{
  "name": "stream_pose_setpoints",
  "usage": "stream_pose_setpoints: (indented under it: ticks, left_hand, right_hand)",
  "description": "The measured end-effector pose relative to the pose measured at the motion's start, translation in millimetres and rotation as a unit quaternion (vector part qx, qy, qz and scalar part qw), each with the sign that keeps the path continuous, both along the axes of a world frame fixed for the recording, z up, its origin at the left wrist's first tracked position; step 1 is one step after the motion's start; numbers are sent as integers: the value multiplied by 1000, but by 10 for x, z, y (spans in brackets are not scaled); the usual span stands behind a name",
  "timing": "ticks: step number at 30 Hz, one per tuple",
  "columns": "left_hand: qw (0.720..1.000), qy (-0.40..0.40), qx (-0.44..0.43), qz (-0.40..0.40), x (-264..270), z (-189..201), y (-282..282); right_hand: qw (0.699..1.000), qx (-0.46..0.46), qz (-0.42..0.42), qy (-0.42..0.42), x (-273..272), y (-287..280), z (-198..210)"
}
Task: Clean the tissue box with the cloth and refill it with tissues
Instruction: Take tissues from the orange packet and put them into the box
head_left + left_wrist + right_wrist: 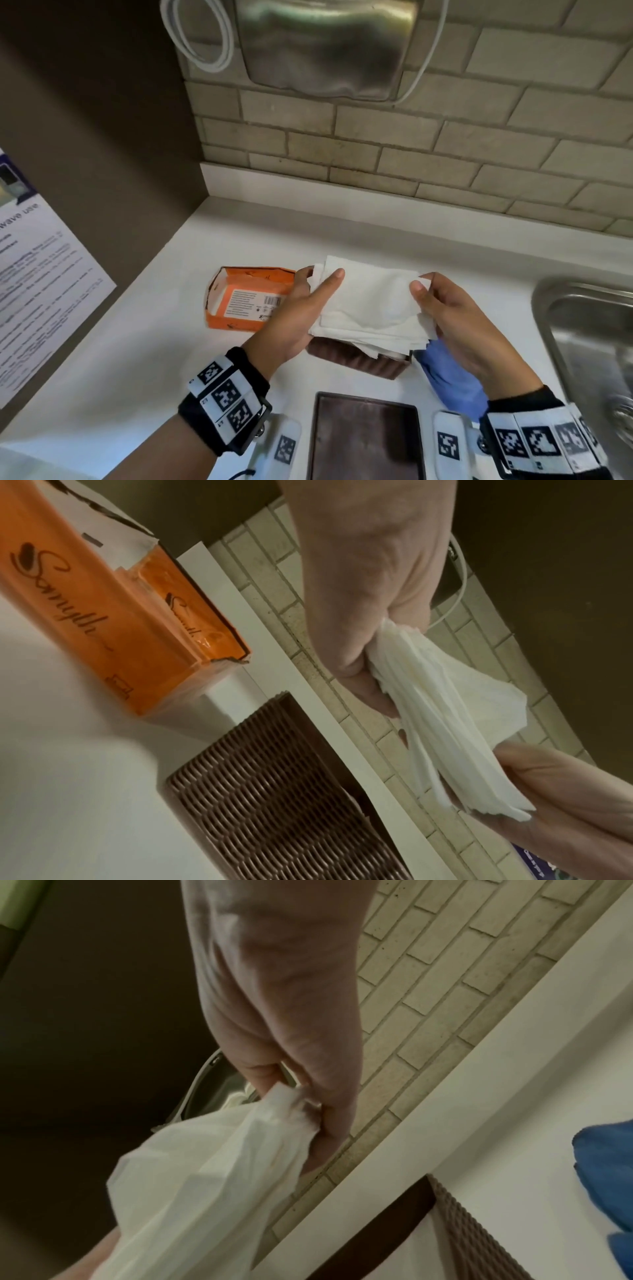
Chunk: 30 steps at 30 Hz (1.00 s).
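Observation:
I hold a stack of white tissues (370, 305) between both hands above the brown ribbed tissue box (359, 359). My left hand (308, 301) grips the stack's left end, thumb on top. My right hand (442, 308) pinches the right end. The left wrist view shows the tissues (441, 723) fanned between both hands, with the brown box (274, 791) below. In the right wrist view the fingers pinch the tissues (219, 1172). The box's brown lid (364, 442) lies flat near the counter's front edge. A blue cloth (452, 380) lies under my right hand.
An opened orange tissue carton (239, 301) lies on the white counter (137, 342) left of the brown box. A steel sink (589, 342) sits at the right. The tiled wall (411, 154) stands behind, a brown panel with a printed notice (37, 274) at the left.

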<state>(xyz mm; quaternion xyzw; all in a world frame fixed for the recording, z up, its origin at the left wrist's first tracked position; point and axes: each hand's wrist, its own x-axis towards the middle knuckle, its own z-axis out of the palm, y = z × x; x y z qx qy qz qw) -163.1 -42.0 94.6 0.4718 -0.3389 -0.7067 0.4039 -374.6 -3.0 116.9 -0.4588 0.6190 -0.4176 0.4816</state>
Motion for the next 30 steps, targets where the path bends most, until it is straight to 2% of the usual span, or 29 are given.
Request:
stream_pose_setpoints:
  ticks: [3, 5, 7, 9, 12, 14, 16, 17, 19, 21, 24, 27, 30]
  left_hand:
    - [1000, -9, -21, 0, -25, -19, -4]
    - [999, 1, -35, -1, -47, -16, -7]
    - [999, 8, -41, 3, -70, -7, -14]
    - [998, -4, -56, 3, -91, -9, -31]
    - [994, -57, -90, -7, -110, -51, -102]
    - [984, -130, -121, -29, -121, -98, -169]
    - [958, -240, -146, -58, -150, -147, -236]
    - [936, -305, -154, -80, -169, -163, -262]
    - [875, -434, -172, -127, -213, -187, -288]
    - [839, -490, -180, -155, -247, -187, -273]
    - [816, -527, -178, -160, -295, -193, -245]
    - [775, -578, -192, -170, -354, -199, -229]
    - [770, -583, -189, -177, -407, -211, -225]
  right_hand:
    - [997, 16, -51, -48, 94, -25, 2]
    - [983, 56, -82, -153, 145, -38, 5]
    - [959, 93, -59, -259, 174, -21, 31]
    - [959, 106, -32, -261, 185, 8, 62]
    - [979, 92, -58, -171, 184, 17, 36]
    - [990, 79, -77, -88, 148, -21, -32]
    - [993, 75, -88, 19, 126, -60, -124]
    - [991, 77, -83, 76, 117, -79, -176]
    - [978, 98, -60, 175, 130, -112, -234]
    - [962, 128, -33, 241, 153, -144, -275]
    - [931, 164, 20, 324, 208, -177, -284]
    - [894, 178, 56, 406, 250, -243, -288]
    - [856, 195, 106, 467, 304, -312, -273]
